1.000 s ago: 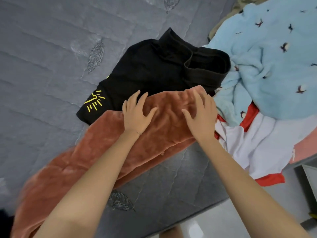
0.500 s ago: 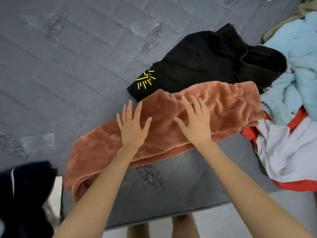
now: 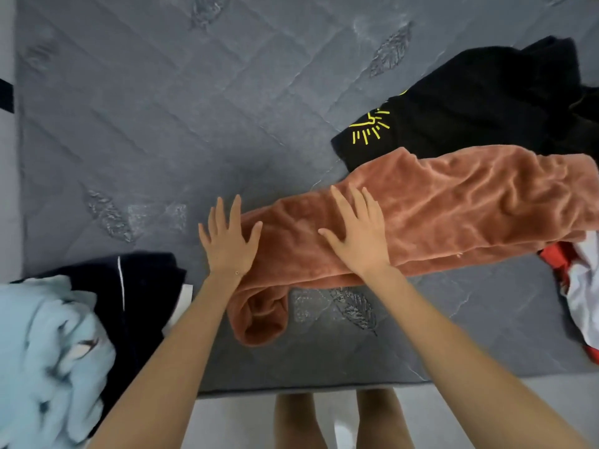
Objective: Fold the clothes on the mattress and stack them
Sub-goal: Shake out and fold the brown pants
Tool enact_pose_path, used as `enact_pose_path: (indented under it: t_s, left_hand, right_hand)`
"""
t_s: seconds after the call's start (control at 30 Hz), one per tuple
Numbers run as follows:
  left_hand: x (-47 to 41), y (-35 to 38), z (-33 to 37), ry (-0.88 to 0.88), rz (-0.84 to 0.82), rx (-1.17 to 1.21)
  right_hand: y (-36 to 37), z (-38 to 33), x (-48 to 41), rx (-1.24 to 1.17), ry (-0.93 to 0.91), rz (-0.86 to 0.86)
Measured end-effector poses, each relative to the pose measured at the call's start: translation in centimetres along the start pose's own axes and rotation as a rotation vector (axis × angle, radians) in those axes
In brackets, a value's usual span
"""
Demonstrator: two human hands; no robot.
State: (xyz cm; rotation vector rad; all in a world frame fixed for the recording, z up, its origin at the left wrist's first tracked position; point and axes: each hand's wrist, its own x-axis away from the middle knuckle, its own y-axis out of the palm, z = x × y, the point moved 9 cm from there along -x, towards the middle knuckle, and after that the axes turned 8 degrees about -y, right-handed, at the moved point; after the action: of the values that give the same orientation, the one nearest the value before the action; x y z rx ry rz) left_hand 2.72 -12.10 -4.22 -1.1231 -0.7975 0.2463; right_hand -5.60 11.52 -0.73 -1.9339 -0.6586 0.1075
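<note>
The grey quilted mattress [image 3: 146, 124] carries everything, and most of its far and left parts lie bare.

The long rust fleece garment [image 3: 453, 205] is the piece in hand. It runs along the near edge from the right edge toward the middle, doubled lengthwise into a narrow band, wrinkled, with its left end curling toward the near edge. By my reading it is smoothed but not yet folded across.

Behind it, touching its far side, a black garment with a yellow sun print [image 3: 470, 108] lies rumpled and seems unfolded.

At the near left corner a pale blue fleece [image 3: 42, 345] sits bunched and blurred beside or over a dark navy garment [image 3: 146, 286]. Whether these form a finished stack I cannot tell.

A red and white garment [image 3: 580, 286] is heaped at the right edge, unfolded.

The right hand [image 3: 359, 238] lies flat, fingers spread, pressing the rust fleece. The left hand [image 3: 228, 244], also flat and spread, rests at the band's left end, partly over the mattress.

Most of the folding appears left to do.
</note>
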Motion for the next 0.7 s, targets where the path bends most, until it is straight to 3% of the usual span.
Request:
enact_pose_path:
  t_s: [0.13, 0.3, 0.4, 0.53, 0.7]
  left_hand:
    - [-0.4, 1.4, -4.8, -0.118, -0.116, 0.081]
    - [0.1, 3.8, -7.6, -0.259, -0.268, 0.499]
    - [0.4, 4.0, -7.5, -0.267, -0.205, 0.566]
    - [0.8, 2.1, -8.1, -0.308, 0.003, 0.700]
    - [1.4, -1.9, -6.3, -0.165, 0.142, 0.751]
  right_hand:
    - [2.4, -3.0, -0.4, 0.015, -0.046, -0.067]
    - [4.6, -5.2, -0.6, -0.029, -0.073, -0.128]
    - [6.2, -6.7, -0.3, -0.098, -0.081, -0.178]
    - [8.3, -8.4, 0.3, -0.159, -0.077, -0.290]
    - [8.9, -10.3, 0.9, -0.340, -0.045, -0.333]
